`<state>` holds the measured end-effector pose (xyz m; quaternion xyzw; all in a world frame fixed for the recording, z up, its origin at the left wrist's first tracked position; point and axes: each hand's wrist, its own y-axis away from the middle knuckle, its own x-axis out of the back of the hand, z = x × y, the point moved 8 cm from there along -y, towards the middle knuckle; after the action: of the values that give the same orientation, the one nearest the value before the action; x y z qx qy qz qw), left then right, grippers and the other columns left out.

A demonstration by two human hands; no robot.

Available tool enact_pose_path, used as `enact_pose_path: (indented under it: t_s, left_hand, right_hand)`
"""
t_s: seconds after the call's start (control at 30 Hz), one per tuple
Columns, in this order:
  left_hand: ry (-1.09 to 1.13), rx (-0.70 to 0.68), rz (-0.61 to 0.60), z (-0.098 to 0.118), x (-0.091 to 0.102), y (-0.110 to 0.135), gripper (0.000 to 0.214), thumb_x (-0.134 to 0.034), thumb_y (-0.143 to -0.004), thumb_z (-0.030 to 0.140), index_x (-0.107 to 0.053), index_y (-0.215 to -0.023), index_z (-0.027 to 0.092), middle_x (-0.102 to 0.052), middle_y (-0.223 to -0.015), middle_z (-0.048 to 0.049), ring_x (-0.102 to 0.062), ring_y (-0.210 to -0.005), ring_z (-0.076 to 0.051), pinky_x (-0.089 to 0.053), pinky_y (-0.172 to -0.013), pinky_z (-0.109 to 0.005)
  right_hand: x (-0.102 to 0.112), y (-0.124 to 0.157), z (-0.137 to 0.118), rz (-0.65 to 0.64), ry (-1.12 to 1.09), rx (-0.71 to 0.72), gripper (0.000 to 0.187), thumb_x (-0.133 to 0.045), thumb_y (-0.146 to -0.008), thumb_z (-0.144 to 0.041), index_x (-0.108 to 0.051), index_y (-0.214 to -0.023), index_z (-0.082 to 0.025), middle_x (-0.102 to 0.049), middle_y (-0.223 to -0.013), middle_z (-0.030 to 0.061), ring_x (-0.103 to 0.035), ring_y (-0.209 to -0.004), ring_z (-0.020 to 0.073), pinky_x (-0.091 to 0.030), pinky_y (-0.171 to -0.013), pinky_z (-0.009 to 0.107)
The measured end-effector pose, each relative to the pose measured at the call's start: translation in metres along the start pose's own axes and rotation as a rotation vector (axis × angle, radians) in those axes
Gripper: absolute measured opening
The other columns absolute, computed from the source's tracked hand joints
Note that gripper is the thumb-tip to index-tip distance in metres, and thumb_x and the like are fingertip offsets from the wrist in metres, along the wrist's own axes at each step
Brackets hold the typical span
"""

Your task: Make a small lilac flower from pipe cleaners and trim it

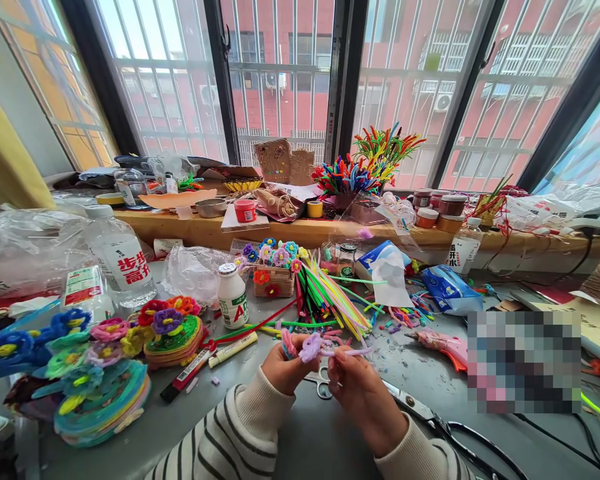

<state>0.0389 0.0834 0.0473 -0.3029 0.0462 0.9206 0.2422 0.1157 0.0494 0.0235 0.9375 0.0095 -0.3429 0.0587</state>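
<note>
My left hand (pixel 284 372) is closed on a lilac pipe-cleaner flower (pixel 310 348), with a pink pipe-cleaner loop (pixel 287 343) at its fingertips. A straight lilac pipe-cleaner length (pixel 357 351) runs from the flower's side to the right. Thumb and fingers of my right hand (pixel 363 393) pinch that length. Under and between the hands lie small scissors (pixel 323 385), partly covered. Large scissors (pixel 427 415) with dark handles rest on the table just right of my right hand. Beyond the hands spreads a bundle of coloured pipe cleaners (pixel 330 297).
Pipe-cleaner flower pots (pixel 103 400) stand at left, near a marker (pixel 185 373) and a white bottle (pixel 233 297). Behind is a small flower basket (pixel 273 283). A pink glue gun (pixel 443 347) lies at right beside a blurred patch. Blue packets (pixel 450 288) and cut scraps lie farther back.
</note>
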Motion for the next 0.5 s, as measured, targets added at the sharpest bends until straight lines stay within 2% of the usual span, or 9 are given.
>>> enact_pose_path:
  t_s: [0.07, 0.13, 0.2, 0.3, 0.4, 0.5]
  left_hand:
    - [0.013, -0.04, 0.007, 0.003, 0.003, -0.002, 0.016, -0.074, -0.042, 0.02, -0.062, -0.05, 0.013, -0.055, -0.048, 0.0029, -0.047, -0.044, -0.005, -0.036, -0.046, -0.017]
    - [0.03, -0.039, 0.007, 0.004, 0.006, -0.004, 0.015, -0.074, -0.042, 0.02, -0.061, -0.047, 0.015, -0.057, -0.056, 0.0022, -0.05, -0.051, -0.006, -0.04, -0.052, -0.018]
    - [0.039, -0.005, -0.008, 0.004, 0.008, -0.005, 0.016, -0.074, -0.042, 0.024, -0.061, -0.048, 0.015, -0.059, -0.058, 0.0013, -0.053, -0.058, -0.009, -0.042, -0.061, -0.022]
    - [0.034, 0.008, -0.047, 0.007, 0.006, -0.003, 0.02, -0.07, -0.049, 0.031, -0.06, -0.047, 0.014, -0.054, -0.046, 0.0021, -0.051, -0.051, -0.008, -0.043, -0.066, -0.024]
    - [0.036, -0.016, 0.042, 0.009, 0.013, -0.002, 0.018, -0.07, -0.049, 0.027, -0.059, -0.047, 0.013, -0.052, -0.044, 0.0033, -0.048, -0.047, -0.007, -0.042, -0.062, -0.023]
    - [0.012, -0.014, 0.113, 0.006, 0.018, -0.002, 0.019, -0.072, -0.045, 0.026, -0.058, -0.049, 0.014, -0.054, -0.046, 0.0029, -0.05, -0.05, -0.008, -0.04, -0.057, -0.021]
  right_hand:
    - [-0.001, 0.0, 0.004, -0.007, -0.091, -0.036, 0.019, -0.066, -0.057, -0.031, -0.056, -0.06, -0.015, -0.051, -0.055, -0.0016, -0.041, -0.046, 0.0066, -0.033, -0.043, 0.018]
    - [0.003, 0.0, 0.005, 0.042, -0.153, -0.058, 0.019, -0.066, -0.057, -0.031, -0.057, -0.062, -0.015, -0.053, -0.055, -0.0011, -0.044, -0.049, 0.0078, -0.034, -0.043, 0.017]
    - [0.012, 0.0, 0.002, 0.126, -0.126, -0.058, 0.019, -0.065, -0.059, -0.033, -0.058, -0.062, -0.015, -0.053, -0.056, -0.0011, -0.047, -0.053, 0.0088, -0.036, -0.047, 0.018]
    - [0.023, -0.001, -0.007, 0.208, 0.011, -0.015, 0.022, -0.064, -0.06, -0.036, -0.058, -0.062, -0.015, -0.054, -0.06, -0.0011, -0.048, -0.058, 0.009, -0.038, -0.053, 0.019]
    - [0.021, -0.002, -0.017, 0.168, 0.202, 0.073, 0.023, -0.063, -0.061, -0.037, -0.059, -0.065, -0.015, -0.054, -0.063, -0.0004, -0.048, -0.062, 0.0104, -0.038, -0.055, 0.02]
    - [0.005, -0.001, -0.021, 0.02, 0.44, 0.154, 0.021, -0.064, -0.06, -0.034, -0.059, -0.067, -0.015, -0.055, -0.066, 0.0008, -0.05, -0.064, 0.0128, -0.039, -0.056, 0.022]
